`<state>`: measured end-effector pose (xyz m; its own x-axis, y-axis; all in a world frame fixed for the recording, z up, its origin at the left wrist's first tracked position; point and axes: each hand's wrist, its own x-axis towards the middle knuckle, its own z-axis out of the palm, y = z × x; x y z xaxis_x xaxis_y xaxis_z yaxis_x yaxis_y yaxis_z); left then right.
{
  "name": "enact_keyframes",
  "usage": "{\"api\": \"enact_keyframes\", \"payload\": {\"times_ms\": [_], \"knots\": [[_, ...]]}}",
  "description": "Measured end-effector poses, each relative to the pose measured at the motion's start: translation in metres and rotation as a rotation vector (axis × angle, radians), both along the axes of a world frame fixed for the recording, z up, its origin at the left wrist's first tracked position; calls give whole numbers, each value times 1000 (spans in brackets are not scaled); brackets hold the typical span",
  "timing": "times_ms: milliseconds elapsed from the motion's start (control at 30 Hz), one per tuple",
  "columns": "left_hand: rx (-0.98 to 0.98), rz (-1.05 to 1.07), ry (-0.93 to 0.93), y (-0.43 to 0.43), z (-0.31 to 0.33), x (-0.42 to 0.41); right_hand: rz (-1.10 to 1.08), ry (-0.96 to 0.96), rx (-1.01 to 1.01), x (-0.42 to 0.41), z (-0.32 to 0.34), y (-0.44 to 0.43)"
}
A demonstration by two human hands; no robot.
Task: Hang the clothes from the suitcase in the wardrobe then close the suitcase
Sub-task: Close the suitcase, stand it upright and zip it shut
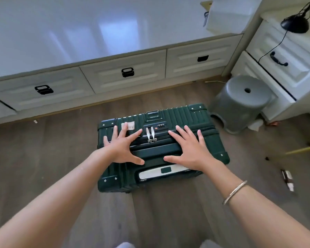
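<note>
A dark green hard-shell suitcase (183,115) lies shut on the wooden floor in the middle of the view. Its two silver zipper pulls (150,134) meet beside the combination lock (161,125). My left hand (123,146) rests flat on the left part of the case with fingers spread. My right hand (190,147) lies flat on the right part, fingers spread too. Neither hand grips anything. No clothes and no wardrobe are in sight.
White bed base with three drawers (125,72) runs behind the suitcase. A grey plastic stool (242,102) stands to the right, next to a white nightstand (284,67) with a black lamp (295,24). A small wrapper (287,179) lies on the floor at right.
</note>
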<state>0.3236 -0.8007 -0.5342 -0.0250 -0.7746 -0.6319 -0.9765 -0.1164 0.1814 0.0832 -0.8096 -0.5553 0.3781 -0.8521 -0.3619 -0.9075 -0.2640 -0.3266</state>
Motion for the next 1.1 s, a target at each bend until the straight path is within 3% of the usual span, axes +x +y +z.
{"api": "enact_keyframes", "payload": {"times_ms": [200,600,800,1000,1100], "knots": [[16,-75,-25,32,-4,-40,-122,-26,13,-37,-5,57],[26,-560,-69,88,7,-192,-590,29,162,-151,9,209],[110,-865,-3,128,13,-277,-817,119,237,-223,24,294],[91,-1209,-25,190,19,-384,-1209,140,226,-277,48,384],[59,-1344,-52,226,20,-434,-1395,45,184,-282,53,422]]}}
